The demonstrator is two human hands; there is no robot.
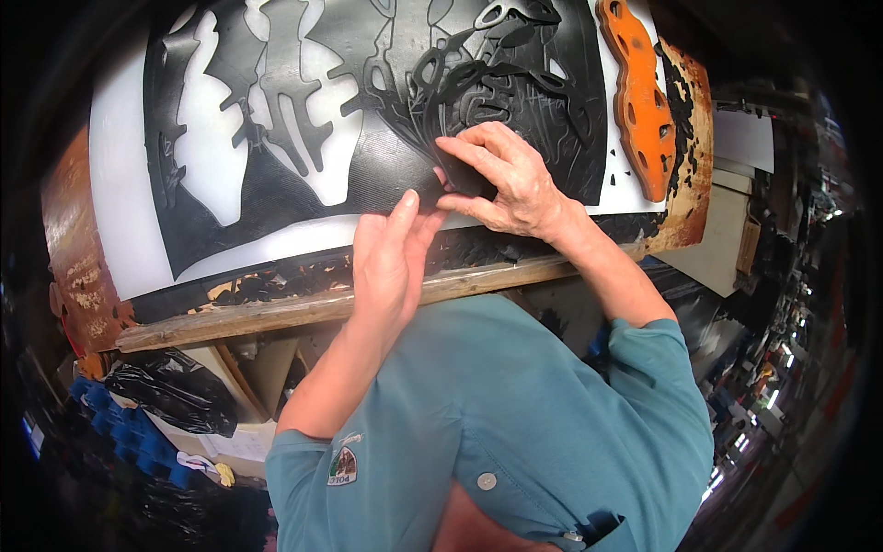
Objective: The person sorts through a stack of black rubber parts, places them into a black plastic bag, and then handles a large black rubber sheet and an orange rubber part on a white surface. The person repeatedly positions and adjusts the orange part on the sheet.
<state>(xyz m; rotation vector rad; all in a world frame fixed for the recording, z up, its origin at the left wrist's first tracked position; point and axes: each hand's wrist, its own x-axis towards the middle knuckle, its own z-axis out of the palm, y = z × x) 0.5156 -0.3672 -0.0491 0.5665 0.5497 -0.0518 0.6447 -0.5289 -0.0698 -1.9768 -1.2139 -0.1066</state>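
Observation:
My right hand (510, 179) is closed around the lower ends of a bundle of thin black cut-out pieces (437, 97), whose looped ends fan up and to the right. Just left of it, my left hand (388, 262) has its thumb raised and fingers extended, their tips close to the bundle. Nothing shows in its palm; whether the fingertips touch the pieces I cannot tell. Below both hands lies a black textured sheet (368, 179), with shaped openings cut through its left part. The bundle and right hand hide part of this sheet.
An orange cutting die (641, 110) lies at the right on a white board (120, 198). Black scraps (487, 247) litter the bench by its wooden front edge (303, 308). A black plastic bag (175, 386) and a blue bumpy object (124, 432) sit below left.

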